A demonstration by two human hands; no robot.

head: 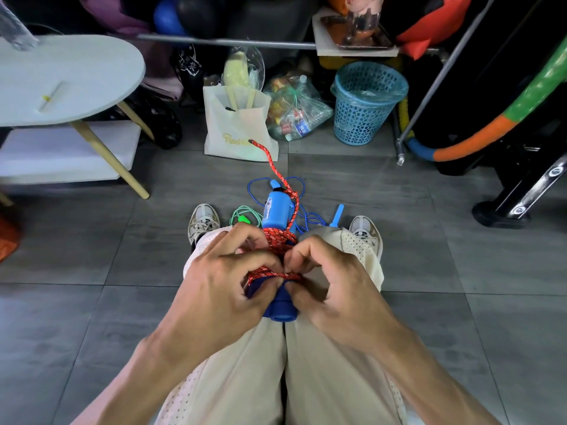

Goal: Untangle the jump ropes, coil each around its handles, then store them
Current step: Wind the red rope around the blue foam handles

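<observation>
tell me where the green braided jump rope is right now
In the head view the green braided jump rope lies on the grey tiled floor, between the left shoe and the light blue handle.

Blue basket point(366, 111) beside white bag point(237, 127)

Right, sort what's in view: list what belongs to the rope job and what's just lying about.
Job: red rope being wound on blue handles, pinched by left hand and right hand; thin blue rope; green rope.

Lying about: blue basket, white tote bag, clear plastic bag, oval table.
</observation>
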